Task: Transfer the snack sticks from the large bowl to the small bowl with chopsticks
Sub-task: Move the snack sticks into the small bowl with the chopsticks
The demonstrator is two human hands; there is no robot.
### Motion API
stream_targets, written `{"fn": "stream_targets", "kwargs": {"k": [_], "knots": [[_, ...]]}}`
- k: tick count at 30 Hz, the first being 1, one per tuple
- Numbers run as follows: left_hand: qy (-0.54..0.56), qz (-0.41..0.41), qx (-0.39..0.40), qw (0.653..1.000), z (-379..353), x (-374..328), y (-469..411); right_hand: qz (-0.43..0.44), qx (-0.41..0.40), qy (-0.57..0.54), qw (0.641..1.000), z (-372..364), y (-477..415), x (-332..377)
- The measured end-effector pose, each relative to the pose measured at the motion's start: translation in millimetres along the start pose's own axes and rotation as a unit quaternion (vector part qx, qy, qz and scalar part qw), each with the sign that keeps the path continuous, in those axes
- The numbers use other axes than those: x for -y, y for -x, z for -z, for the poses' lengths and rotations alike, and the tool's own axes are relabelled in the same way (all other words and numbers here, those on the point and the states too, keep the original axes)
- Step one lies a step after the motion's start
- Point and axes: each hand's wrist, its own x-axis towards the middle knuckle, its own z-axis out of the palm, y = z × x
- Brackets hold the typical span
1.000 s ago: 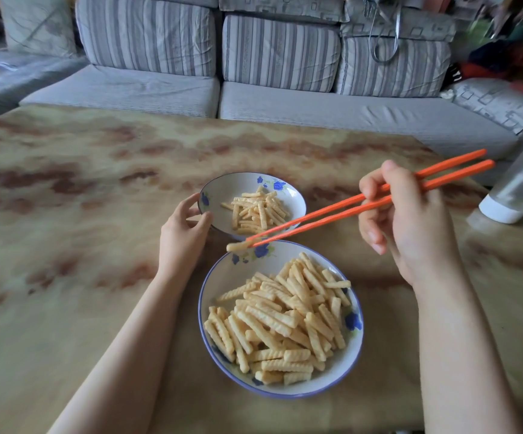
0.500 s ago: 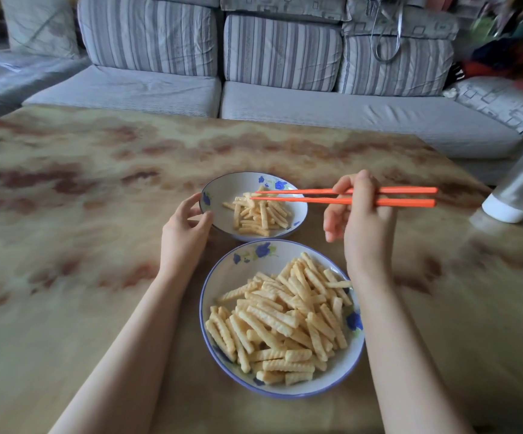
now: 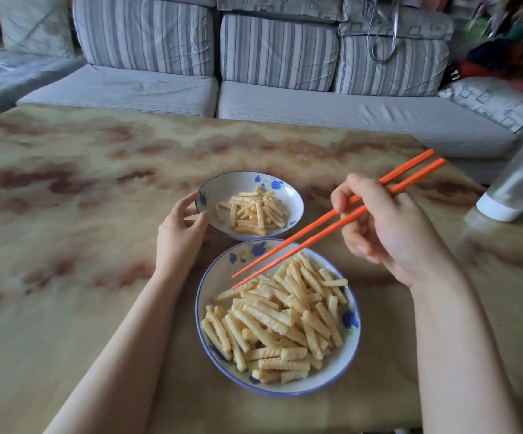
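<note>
A marbled table (image 3: 66,245) is seen from above. Orange chopsticks (image 3: 300,246) are gripped in the curled fingers of the right hand (image 3: 388,227). Their tips are slightly parted, with nothing held between them, over the far side of the large bowl (image 3: 213,277), which is heaped with snack sticks (image 3: 282,321). Just beyond it, the small bowl (image 3: 238,183), partly filled, is clasped at its rim by the left hand (image 3: 180,233).

A single wide-angle view, worn on the person's head, looks forward and steeply down onto the desk (image 3: 66,308) from close above. The large bowl (image 3: 214,274) sits nearest, low in the middle of the frame. The sofa (image 3: 285,104) beyond the desk's far edge fills the top.
</note>
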Motion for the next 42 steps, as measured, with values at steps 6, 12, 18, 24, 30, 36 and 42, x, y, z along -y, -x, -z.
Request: {"fn": "stream_targets", "kwargs": {"k": [6, 12, 18, 24, 30, 36, 42], "knots": [[-0.006, -0.003, -0.001, 1.0, 0.8, -2.1, 1.1, -0.01, 0.033, 0.025, 0.999, -6.5, 2.0, 1.0], [-0.001, -0.003, 0.001, 1.0, 1.3, -3.8, 3.1, 0.008, -0.019, -0.009, 1.0, -11.4, -2.0, 0.1], [-0.007, -0.003, -0.002, 1.0, 1.6, -4.2, 3.1, 0.053, -0.164, -0.113, 0.979, -14.7, -12.3, -5.3], [-0.008, 0.001, -0.001, 1.0, 0.6, -3.1, 2.5, 0.073, -0.26, -0.102, 0.958, -32.8, -30.6, -25.8], [0.0, 0.0, -0.002, 1.0, 0.9, -2.2, 2.8, 0.068, -0.247, -0.076, 0.964, -44.9, -41.3, -43.4], [0.001, -0.002, -0.005, 1.0, 1.5, -4.9, 4.1, 0.074, -0.24, -0.073, 0.965, -30.5, -38.3, -36.4], [-0.001, -0.002, -0.005, 1.0, 1.6, -5.5, 4.0, 0.065, -0.154, -0.018, 0.986, -6.1, -22.6, -8.3]]}}
